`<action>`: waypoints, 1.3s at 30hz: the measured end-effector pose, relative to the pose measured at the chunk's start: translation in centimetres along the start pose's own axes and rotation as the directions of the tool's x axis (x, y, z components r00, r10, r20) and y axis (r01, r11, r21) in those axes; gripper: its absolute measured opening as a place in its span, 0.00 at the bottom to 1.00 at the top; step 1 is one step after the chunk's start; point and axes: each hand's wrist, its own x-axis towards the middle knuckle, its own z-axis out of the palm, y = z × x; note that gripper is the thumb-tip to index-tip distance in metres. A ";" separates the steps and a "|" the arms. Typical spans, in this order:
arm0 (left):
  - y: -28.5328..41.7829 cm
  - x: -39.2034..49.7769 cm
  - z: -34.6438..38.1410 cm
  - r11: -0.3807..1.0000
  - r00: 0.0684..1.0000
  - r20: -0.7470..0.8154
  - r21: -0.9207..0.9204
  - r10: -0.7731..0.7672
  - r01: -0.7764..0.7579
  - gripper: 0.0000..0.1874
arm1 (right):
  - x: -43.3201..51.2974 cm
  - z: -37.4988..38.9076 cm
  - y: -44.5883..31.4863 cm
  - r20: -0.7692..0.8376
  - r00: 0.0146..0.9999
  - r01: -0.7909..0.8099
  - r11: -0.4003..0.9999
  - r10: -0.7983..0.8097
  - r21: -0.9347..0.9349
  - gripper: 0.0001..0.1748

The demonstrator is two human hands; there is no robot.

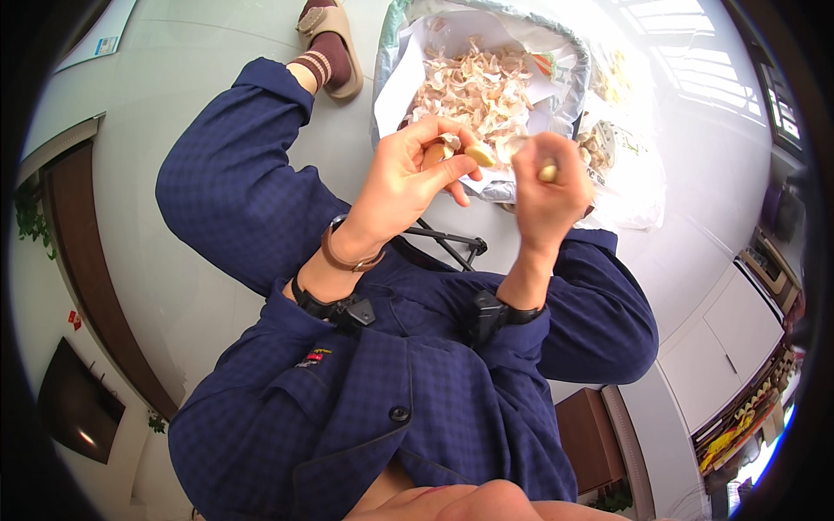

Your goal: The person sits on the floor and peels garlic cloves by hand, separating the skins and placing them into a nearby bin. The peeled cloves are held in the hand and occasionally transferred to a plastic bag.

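Observation:
Over the near edge of a bin lined with plastic (384, 84), my left hand (417, 170) pinches a pale garlic clove (481, 155) between thumb and fingers. A bit of papery skin (450, 140) clings between its fingers. Close on the right, my right hand (554, 185), slightly blurred, is curled around another garlic clove (548, 170). Garlic skins (479, 84) lie heaped on white paper inside the bin. Unpeeled garlic (596, 151) shows in a clear plastic bag just right of the bin.
Pale pieces (616, 75) lie on plastic beyond the bag. My knees flank the bin, and a black metal folding leg (449, 242) stands between them. A slippered foot (339, 58) rests on the tiled floor (260, 29) at upper left.

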 end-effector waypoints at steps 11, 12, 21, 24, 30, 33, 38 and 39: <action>-0.8 1.1 0.2 0.998 1.000 0.009 -0.062 0.025 -0.025 0.11 | -0.5 -0.9 0.5 0.289 0.943 -0.241 0.939 0.167 0.244 0.07; -0.8 1.1 0.2 0.999 0.999 0.011 -0.027 0.040 -0.040 0.10 | -0.5 -0.8 0.6 0.316 0.928 -0.292 0.911 0.196 0.292 0.08; 0.7 0.1 0.8 0.994 0.991 -0.088 -0.036 0.103 -0.107 0.10 | 0.0 -0.9 0.9 0.327 0.925 -0.344 0.790 0.193 0.507 0.08; 0.1 0.6 1.2 0.992 0.992 -0.050 -0.025 0.120 -0.121 0.10 | -0.8 -1.0 1.1 0.349 0.903 -0.416 0.710 0.251 0.568 0.06; -0.4 1.8 1.3 0.982 0.999 0.030 -0.187 0.036 -0.030 0.11 | -0.8 -1.0 1.8 0.420 0.862 -0.490 0.672 0.282 0.555 0.20; 0.2 1.7 1.2 0.924 0.990 0.125 -0.369 -0.060 0.103 0.12 | -0.8 -1.5 1.6 0.512 0.828 -0.541 0.565 0.228 0.624 0.19; 0.3 1.0 2.1 0.982 0.972 0.172 0.074 0.158 -0.173 0.13 | -1.1 -2.2 0.8 0.596 0.770 -0.622 0.473 0.226 0.624 0.18; 0.3 0.8 2.1 0.970 0.966 0.181 0.120 0.187 -0.210 0.13 | -1.1 -2.2 0.6 0.604 0.767 -0.616 0.516 0.218 0.596 0.18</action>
